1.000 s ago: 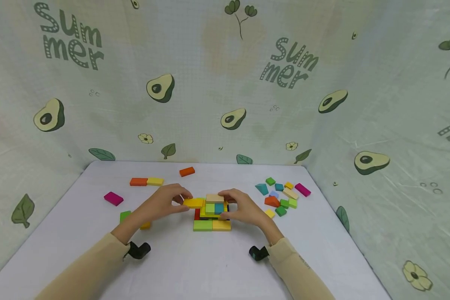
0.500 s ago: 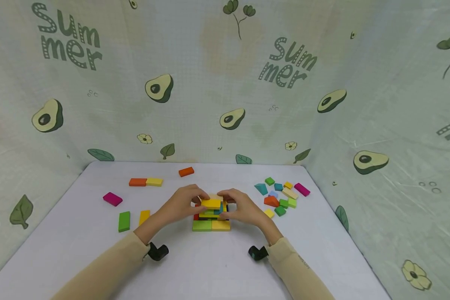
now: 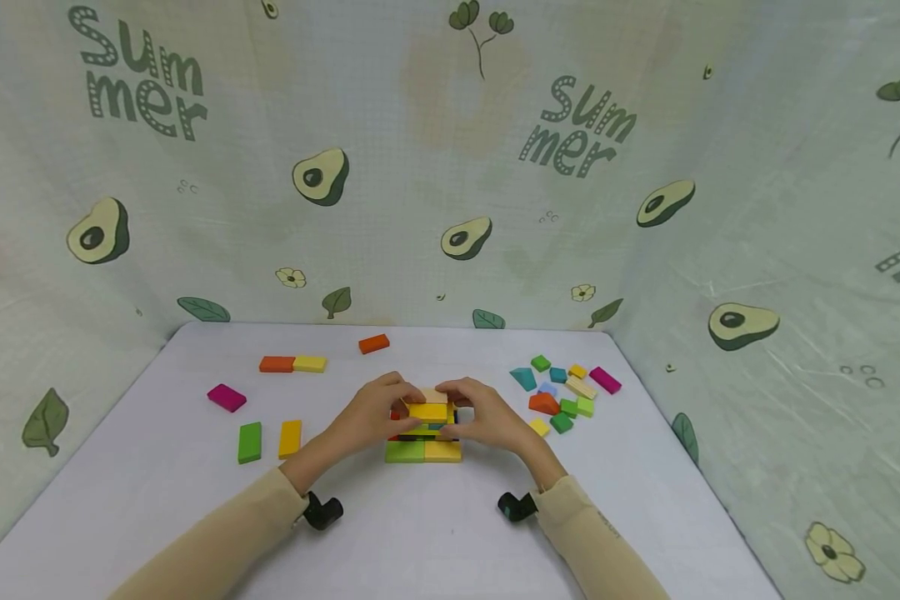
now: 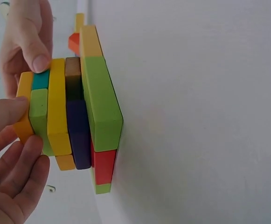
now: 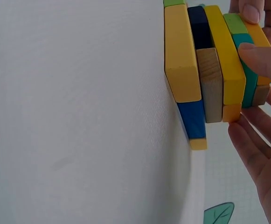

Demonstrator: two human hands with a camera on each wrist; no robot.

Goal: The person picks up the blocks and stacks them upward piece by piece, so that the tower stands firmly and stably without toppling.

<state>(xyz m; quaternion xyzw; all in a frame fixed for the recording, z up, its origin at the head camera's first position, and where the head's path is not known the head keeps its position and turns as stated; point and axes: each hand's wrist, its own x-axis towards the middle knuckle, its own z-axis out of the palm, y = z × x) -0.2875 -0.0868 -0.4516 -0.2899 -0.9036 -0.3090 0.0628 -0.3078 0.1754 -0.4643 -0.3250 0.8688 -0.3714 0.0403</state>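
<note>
A small tower of coloured wooden blocks (image 3: 405, 452) stands in the middle of the table, light green and pale yellow at its base. My left hand (image 3: 371, 412) pinches a yellow-orange block (image 3: 428, 412) from its left end, at the top front of the tower. In the left wrist view that block (image 4: 25, 85) lies against the green and teal layer. My right hand (image 3: 487, 414) grips the upper right side: its thumb presses the teal block (image 5: 248, 88), its fingers reach round the far side. Behind the yellow-orange block lies a plain wood block (image 3: 432, 396).
Left of the tower lie a green block (image 3: 250, 442), another yellow-orange block (image 3: 290, 438) and a magenta block (image 3: 227, 397). Farther back are orange-red blocks (image 3: 374, 343) and a yellow one (image 3: 311, 364). Several small mixed blocks (image 3: 544, 403) are scattered at the right.
My left hand has moved right, bringing the yellow-orange block from the tower's left side onto its top front. The right hand has stayed at the tower's right side.
</note>
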